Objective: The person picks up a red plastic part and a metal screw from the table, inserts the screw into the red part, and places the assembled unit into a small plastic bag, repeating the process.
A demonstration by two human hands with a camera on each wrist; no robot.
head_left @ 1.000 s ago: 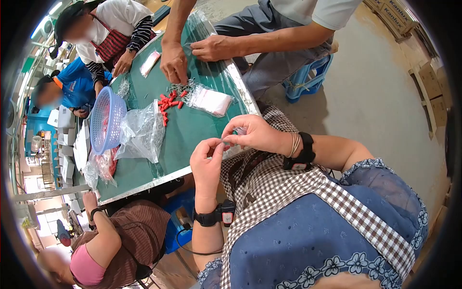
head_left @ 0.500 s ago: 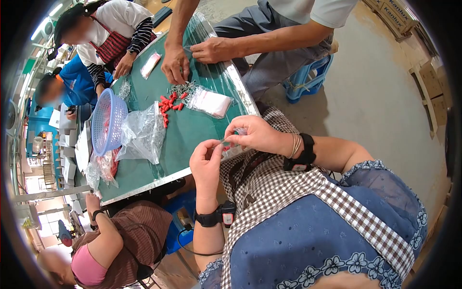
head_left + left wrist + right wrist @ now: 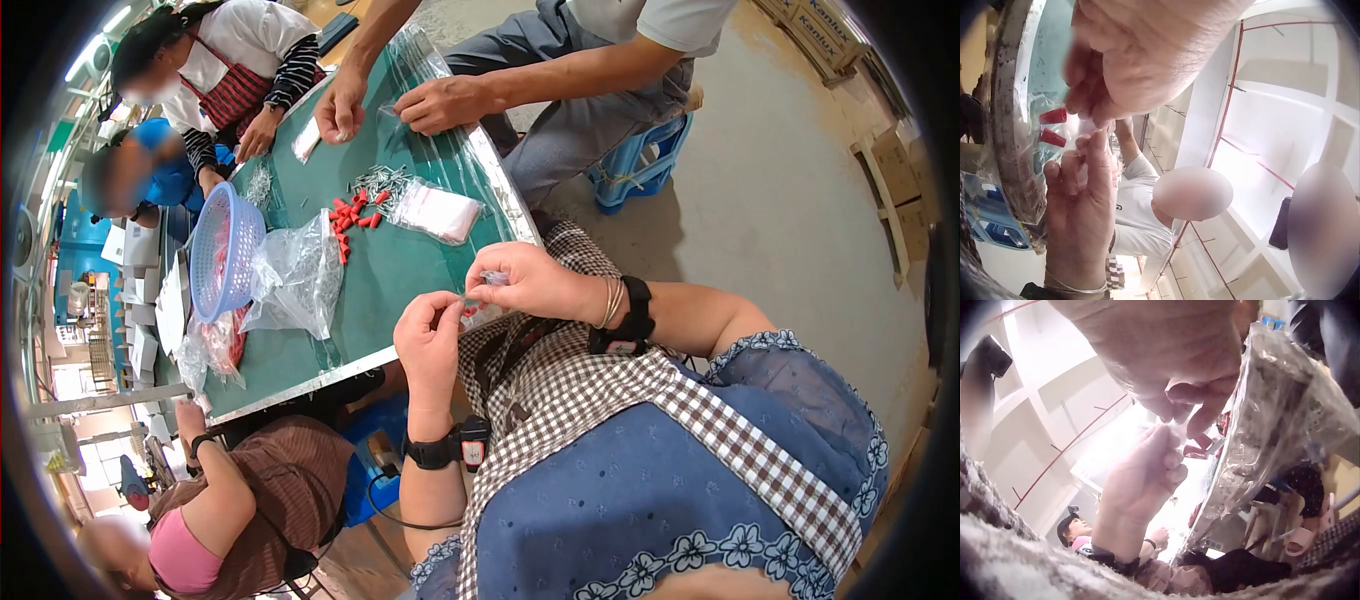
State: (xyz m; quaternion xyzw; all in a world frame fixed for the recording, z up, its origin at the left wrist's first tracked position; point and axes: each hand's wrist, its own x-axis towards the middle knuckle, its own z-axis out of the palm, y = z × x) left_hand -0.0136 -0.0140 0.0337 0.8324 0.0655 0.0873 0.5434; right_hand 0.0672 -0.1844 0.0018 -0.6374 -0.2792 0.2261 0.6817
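My left hand (image 3: 428, 330) and right hand (image 3: 525, 278) meet in front of my apron at the table's near edge. Thumb and fingers of each pinch a small clear plastic bag (image 3: 1040, 103) at its top. Below the fingertips, red tapered plastic pieces (image 3: 1054, 117) show through the film in the left wrist view. The right wrist view shows such red pieces (image 3: 1195, 452) under the joined fingertips too. A crumpled bit of clear plastic (image 3: 497, 277) shows within my right hand. The fingers hide much of the pinched edge.
On the green table (image 3: 375, 305) lie loose red pieces (image 3: 350, 212), a heap of silver screws (image 3: 385, 182), a stack of clear bags (image 3: 437, 212) and a large clear bag (image 3: 295, 275). A blue basket (image 3: 225, 250) stands beyond. Other people sit around; one person's hands (image 3: 440, 105) work opposite.
The hand of the person opposite has lifted off the screw heap and moved back toward the far side. My own hands stay nearly in place, fingertips shifting slightly along the bag.
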